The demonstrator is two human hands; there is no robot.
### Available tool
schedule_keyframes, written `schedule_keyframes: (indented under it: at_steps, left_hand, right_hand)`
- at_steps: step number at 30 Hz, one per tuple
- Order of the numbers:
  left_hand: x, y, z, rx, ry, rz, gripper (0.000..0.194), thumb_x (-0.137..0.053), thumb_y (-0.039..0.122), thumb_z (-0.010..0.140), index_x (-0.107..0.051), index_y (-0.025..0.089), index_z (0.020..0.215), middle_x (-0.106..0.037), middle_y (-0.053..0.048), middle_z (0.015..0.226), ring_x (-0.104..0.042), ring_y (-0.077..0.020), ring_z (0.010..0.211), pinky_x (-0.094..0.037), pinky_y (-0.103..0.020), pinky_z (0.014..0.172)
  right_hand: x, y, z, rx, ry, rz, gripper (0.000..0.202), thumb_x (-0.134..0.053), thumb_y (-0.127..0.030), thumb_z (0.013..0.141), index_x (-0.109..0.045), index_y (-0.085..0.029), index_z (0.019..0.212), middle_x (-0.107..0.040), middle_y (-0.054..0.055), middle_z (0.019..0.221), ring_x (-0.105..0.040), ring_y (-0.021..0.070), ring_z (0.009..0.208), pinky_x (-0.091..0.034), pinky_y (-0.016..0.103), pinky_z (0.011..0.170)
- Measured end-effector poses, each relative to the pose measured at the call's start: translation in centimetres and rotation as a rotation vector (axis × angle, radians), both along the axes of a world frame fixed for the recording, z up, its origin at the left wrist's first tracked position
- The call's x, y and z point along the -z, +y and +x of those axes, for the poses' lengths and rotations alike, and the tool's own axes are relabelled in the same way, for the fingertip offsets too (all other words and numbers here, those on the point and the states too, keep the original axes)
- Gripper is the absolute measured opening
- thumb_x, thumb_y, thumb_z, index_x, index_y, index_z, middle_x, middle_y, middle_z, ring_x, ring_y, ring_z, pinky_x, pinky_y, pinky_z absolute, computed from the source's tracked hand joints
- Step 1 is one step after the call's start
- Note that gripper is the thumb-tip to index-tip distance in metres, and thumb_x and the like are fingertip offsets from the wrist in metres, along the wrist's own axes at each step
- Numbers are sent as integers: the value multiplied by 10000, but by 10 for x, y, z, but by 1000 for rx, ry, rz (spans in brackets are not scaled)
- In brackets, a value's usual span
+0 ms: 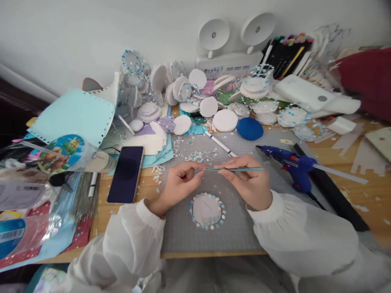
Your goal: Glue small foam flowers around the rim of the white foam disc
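At the left front corner of the wooden table lies a clear plastic bottle with a blue label. Next comes a black-screened rectangular phone, just beside the left edge of a grey gridded cutting mat. Over this mat, the left hand has thumb and forefinger brought close together at the tip of a slim green tweezer-like tool; whether they grip anything cannot be told. Below, near the mat's front edge, lies a flat white round disc ringed with small blue and white stars. The right hand pinches the tool, held level, between thumb and fingers. Toward the mat's back edge lies a dark-blue round disc; farther right, a blue glue gun with a translucent stick rests on its side.
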State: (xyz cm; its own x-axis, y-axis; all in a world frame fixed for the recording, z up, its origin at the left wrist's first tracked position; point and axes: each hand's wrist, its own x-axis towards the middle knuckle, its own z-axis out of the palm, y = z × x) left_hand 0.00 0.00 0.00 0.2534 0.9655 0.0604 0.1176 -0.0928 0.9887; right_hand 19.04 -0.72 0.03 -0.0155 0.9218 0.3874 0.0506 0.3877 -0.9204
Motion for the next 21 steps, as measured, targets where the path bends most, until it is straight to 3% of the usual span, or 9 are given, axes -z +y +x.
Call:
schedule_keyframes:
  at_steps: [8,14,21]
  left_hand:
    - [1,3,1,-84,54,33,237,-617,366,839,-681,139,818,-306,79,474,-283,-66,450,-234,-206,453]
    - [2,4,-1,-49,72,13,266,-550,393,882,-634,152,805,-432,37,563,-355,-85,505,-269,-210,472]
    - [-3,3,1,30,56,0,291,-534,424,882,-584,152,791,-437,34,605,-366,-90,540,-299,-202,501]
  right_hand:
    - [0,2,1,39,87,-52,132,-734,-209,752,-609,-225,788,-652,15,778,-694,196,757,-538,343,685]
    - [1,3,0,57,107,-104,153,-732,-270,763,-588,-230,796,-653,21,774,-678,193,763,-535,358,714]
    - [-1,3,-1,61,78,-109,162,-723,-314,772,-579,-240,791,-674,17,763,-672,183,750,-524,326,670]
